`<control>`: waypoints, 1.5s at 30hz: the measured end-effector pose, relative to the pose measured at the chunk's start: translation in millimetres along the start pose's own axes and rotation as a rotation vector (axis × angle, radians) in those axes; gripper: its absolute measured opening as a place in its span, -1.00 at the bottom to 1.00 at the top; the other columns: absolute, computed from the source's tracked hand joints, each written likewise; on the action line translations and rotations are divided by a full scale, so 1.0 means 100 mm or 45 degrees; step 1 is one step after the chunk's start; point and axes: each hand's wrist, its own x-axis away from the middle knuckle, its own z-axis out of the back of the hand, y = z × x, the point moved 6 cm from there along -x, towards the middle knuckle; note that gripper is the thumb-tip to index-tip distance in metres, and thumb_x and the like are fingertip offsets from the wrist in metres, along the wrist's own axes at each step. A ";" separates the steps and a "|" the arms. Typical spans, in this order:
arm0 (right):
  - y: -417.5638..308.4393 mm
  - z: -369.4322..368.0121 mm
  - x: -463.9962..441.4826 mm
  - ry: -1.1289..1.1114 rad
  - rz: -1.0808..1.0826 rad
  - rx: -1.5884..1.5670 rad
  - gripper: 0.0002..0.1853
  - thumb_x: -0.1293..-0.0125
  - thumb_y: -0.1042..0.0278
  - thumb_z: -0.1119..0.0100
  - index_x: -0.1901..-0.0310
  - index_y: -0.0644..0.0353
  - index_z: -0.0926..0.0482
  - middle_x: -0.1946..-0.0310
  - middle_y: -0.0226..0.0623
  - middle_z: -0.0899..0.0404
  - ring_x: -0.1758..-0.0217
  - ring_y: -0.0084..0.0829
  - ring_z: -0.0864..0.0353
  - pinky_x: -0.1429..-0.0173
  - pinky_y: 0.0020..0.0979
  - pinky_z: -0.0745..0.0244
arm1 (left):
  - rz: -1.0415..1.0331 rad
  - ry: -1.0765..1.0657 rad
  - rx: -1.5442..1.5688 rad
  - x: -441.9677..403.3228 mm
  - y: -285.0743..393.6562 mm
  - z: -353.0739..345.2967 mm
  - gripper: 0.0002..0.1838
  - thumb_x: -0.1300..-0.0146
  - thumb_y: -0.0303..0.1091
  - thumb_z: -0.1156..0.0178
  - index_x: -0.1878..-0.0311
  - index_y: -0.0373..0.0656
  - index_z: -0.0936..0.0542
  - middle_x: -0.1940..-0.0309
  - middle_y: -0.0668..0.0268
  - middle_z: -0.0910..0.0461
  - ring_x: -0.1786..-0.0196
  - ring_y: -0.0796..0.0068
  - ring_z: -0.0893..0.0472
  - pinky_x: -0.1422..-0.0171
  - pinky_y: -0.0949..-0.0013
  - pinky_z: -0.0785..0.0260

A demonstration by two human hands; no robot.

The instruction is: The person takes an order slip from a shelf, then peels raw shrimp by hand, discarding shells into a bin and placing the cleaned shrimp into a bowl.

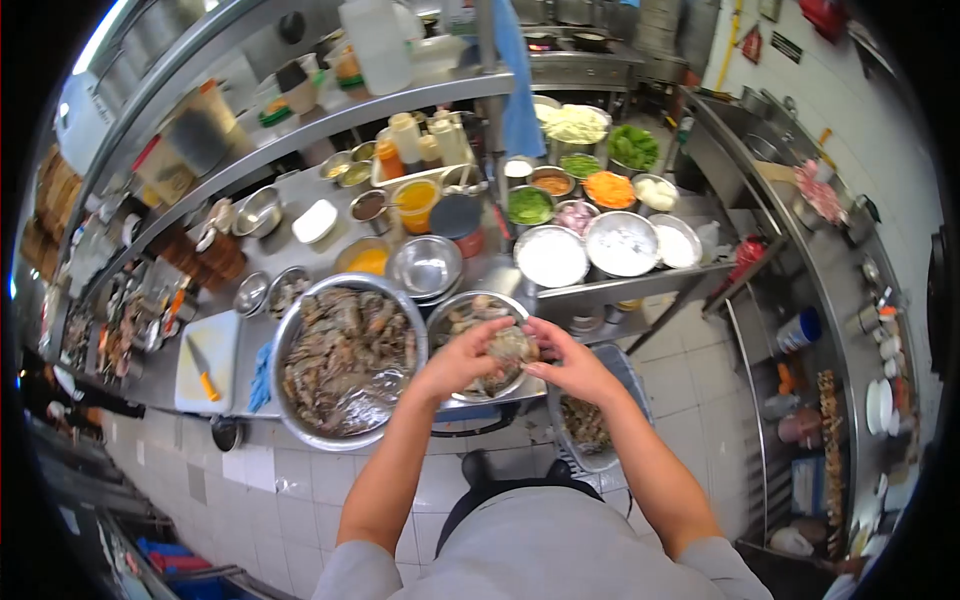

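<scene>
My left hand (463,363) and my right hand (572,366) meet above a metal bowl (432,322) at the counter's front edge. Between their curled fingertips is a raw shrimp (514,346), partly hidden by the fingers. More greyish shrimp lie in that bowl beneath. To its left stands a large metal basin (278,375) heaped with raw shrimp (345,335) in water. Below my right forearm, a clear plastic tub (640,390) contains shrimp or shrimp shells (585,422); I cannot tell which.
On the left, a white cutting board (222,350) bears a yellow-handled knife (202,370), beside a blue cloth (262,375). Stacked metal bowls (425,266) sit behind the shrimp. Containers of chopped vegetables (608,188) and white-filled bowls (552,257) stand at right. A shelf (330,118) overhangs the counter.
</scene>
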 end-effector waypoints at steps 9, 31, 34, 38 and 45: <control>0.97 0.70 0.67 0.181 -0.602 0.102 -0.77 -0.46 0.22 -0.14 0.19 0.24 -0.55 0.45 -0.52 -0.52 0.42 -0.64 -0.44 0.29 -0.50 -0.43 | -0.513 0.164 -1.136 -0.70 -0.57 -0.98 -0.39 -0.11 -0.59 -0.13 -0.30 -0.07 -0.49 0.07 0.09 -0.58 0.00 -0.02 -0.61 -0.09 0.17 -0.50; 1.15 0.86 1.00 0.496 -0.459 0.950 -0.65 -0.38 0.16 0.03 0.10 0.31 -0.54 0.23 0.10 -0.66 0.10 0.15 -0.62 0.00 0.05 -0.48 | -0.354 0.311 -0.830 -0.92 -1.38 -1.61 -0.57 -0.33 -0.44 0.02 -0.27 -0.26 -0.45 -0.06 -0.13 -0.56 -0.12 -0.17 -0.55 -0.22 0.02 -0.39; 1.21 0.83 0.99 0.504 -0.454 1.004 -0.67 -0.36 0.18 0.05 0.11 0.29 -0.54 0.22 0.13 -0.65 0.11 0.16 -0.62 0.01 0.06 -0.48 | -0.263 0.311 -0.775 -0.87 -1.36 -1.57 -0.58 -0.34 -0.44 0.01 -0.26 -0.27 -0.46 -0.09 -0.14 -0.57 -0.13 -0.18 -0.55 -0.22 0.02 -0.41; 1.22 0.91 0.99 0.464 -0.345 0.976 -0.68 -0.37 0.21 0.09 0.14 0.28 -0.55 0.25 0.13 -0.65 0.16 0.11 -0.64 0.04 0.01 -0.50 | 0.033 0.123 -0.608 -0.90 -1.50 -1.49 -0.60 -0.39 -0.44 -0.05 -0.28 -0.23 -0.44 -0.03 -0.01 -0.63 0.02 -0.05 -0.66 -0.04 0.11 -0.53; 1.69 1.16 0.99 0.382 -0.586 0.266 -0.67 -0.39 0.23 0.16 0.20 0.30 -0.56 0.30 0.03 -0.66 0.23 -0.03 -0.66 0.07 -0.13 -0.50 | 0.205 -0.367 0.434 -0.78 -1.28 -1.57 -0.42 -0.46 -0.46 -0.04 -0.51 -0.02 -0.19 0.04 0.31 -0.59 0.21 0.58 -0.59 0.04 0.47 -0.49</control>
